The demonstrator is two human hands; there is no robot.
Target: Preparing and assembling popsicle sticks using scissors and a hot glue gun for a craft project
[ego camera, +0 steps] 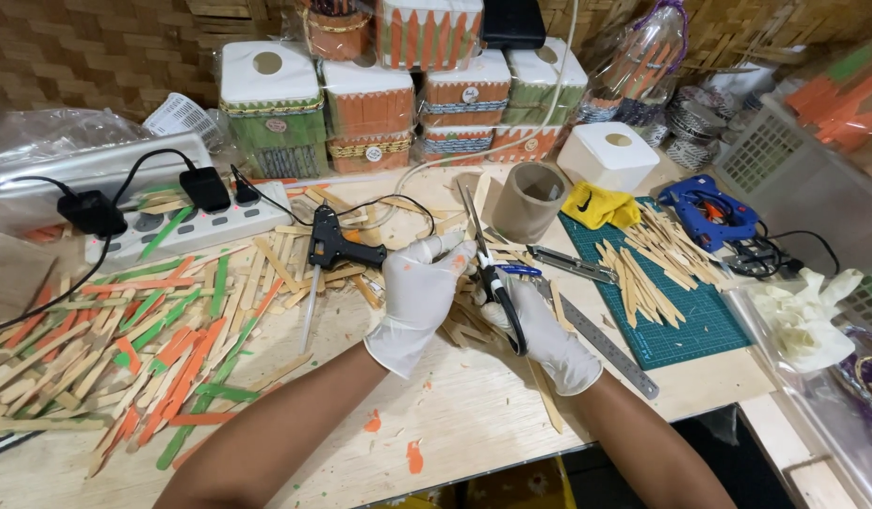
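Observation:
Both my hands wear white gloves and meet at the middle of the wooden table [474,415]. My right hand [542,332] grips the black handles of a pair of scissors [481,247], whose blades point up and away from me. My left hand [419,294] is closed beside the blades, fingertips touching them near a thin wooden stick; the stick itself is mostly hidden. Loose plain craft sticks [474,316] lie under and around both hands.
A black glue gun [330,243] lies left of my hands. Green, orange and plain sticks [153,339] cover the left side. A green cutting mat [672,302] with sticks, a metal ruler [608,347], a blue glue gun [705,209], a cardboard tube [530,200], a power strip [186,226] and decorated boxes [365,104] surround.

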